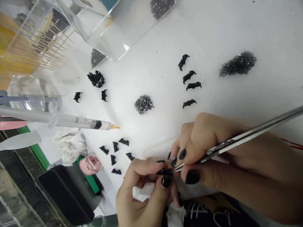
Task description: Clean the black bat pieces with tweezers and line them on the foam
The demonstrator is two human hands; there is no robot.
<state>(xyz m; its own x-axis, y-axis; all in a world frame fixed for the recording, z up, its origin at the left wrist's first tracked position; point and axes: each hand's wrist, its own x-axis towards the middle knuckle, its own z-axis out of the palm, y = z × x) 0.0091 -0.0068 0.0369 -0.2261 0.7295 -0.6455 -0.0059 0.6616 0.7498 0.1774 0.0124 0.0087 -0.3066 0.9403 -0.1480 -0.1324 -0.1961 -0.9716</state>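
Right hand (208,135) foremost, tweezers (260,128) pinched between thumb and fingers, tips at black winged piece (163,172); left hand (150,206) holding piece between thumb and fingertip, tissue (142,191) against palm; likely risk: piece springing loose if tips slip off its small edge, or bead pile (144,104) scattering if brushed; white surface (161,129): more winged pieces (193,85), syringe (71,121), clear box (113,44), black case (66,195); beyond surface edge, dark striped area (16,176), nature unclear
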